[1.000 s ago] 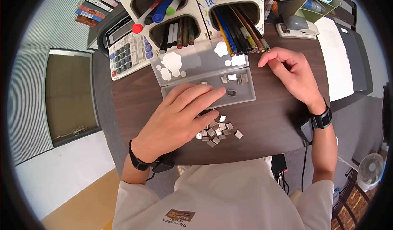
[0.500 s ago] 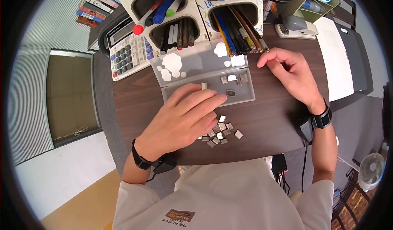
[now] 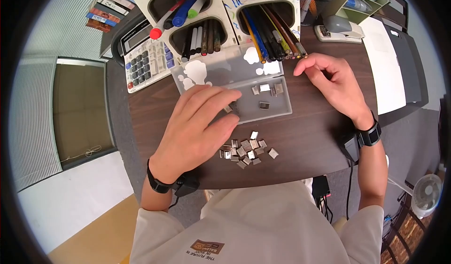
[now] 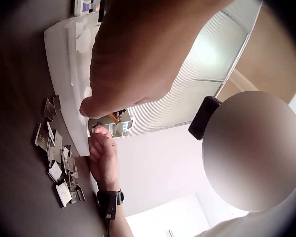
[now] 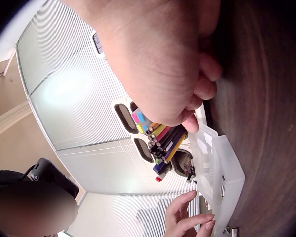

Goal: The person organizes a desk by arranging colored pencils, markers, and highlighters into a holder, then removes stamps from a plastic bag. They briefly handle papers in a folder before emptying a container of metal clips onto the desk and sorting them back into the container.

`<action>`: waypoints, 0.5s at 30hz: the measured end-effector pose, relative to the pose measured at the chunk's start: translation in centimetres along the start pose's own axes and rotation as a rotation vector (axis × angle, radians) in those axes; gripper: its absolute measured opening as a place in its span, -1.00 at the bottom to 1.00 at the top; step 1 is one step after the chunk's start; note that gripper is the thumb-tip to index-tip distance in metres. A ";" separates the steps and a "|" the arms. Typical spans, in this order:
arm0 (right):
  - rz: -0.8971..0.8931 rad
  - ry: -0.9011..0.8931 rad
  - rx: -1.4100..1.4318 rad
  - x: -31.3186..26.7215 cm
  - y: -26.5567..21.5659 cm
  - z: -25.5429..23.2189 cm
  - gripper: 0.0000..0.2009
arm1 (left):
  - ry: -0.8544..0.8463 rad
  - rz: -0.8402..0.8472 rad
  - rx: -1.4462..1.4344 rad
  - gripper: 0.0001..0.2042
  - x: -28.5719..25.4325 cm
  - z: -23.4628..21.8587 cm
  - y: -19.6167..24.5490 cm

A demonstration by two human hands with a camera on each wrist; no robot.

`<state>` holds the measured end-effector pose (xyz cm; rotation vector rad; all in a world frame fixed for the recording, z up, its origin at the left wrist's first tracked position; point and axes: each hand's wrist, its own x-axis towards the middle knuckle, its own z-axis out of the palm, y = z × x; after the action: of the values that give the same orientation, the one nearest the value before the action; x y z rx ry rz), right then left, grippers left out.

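Note:
The left hand hovers over the left part of a clear plastic box, thumb and fingers apart with nothing between them. One small metal clip shows in the box beside its fingers; several clips lie in the box's right part. A loose pile of metal clips sits on the table below the box. Loosely curled and holding nothing, the right hand rests on the table right of the box. In the left wrist view, the pile lies alongside the box.
Behind the box's opened lid stands a white organizer with pens and pencils. A calculator is at the left. A stapler and white paper are at the right. Bare dark tabletop extends right of the pile.
The left hand has moved left and its thumb has parted from the fingers, uncovering more of the pile and the box. The right hand stays in place.

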<state>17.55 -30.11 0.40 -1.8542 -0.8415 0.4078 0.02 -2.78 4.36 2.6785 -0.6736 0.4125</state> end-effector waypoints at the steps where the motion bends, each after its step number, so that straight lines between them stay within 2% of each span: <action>1: -0.008 0.005 -0.007 0.0 0.0 0.0 -0.82 | -0.017 0.021 -0.026 -0.74 -0.1 0.0 0.1; 6: 0.021 -0.009 -0.022 0.1 0.0 0.0 -0.82 | -0.058 0.066 -0.096 -0.75 -0.1 0.5 0.6; 11: -0.030 0.017 0.019 0.0 0.1 0.1 -0.82 | -0.078 0.084 -0.108 -0.75 -0.2 0.0 0.4; 15: -0.016 0.001 -0.013 0.1 0.0 0.0 -0.82 | -0.103 0.025 -0.159 -0.76 -0.2 -1.3 0.0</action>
<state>17.56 -30.05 0.44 -1.8586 -0.8591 0.3922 -0.38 -2.17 5.49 2.5563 -0.7380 0.2185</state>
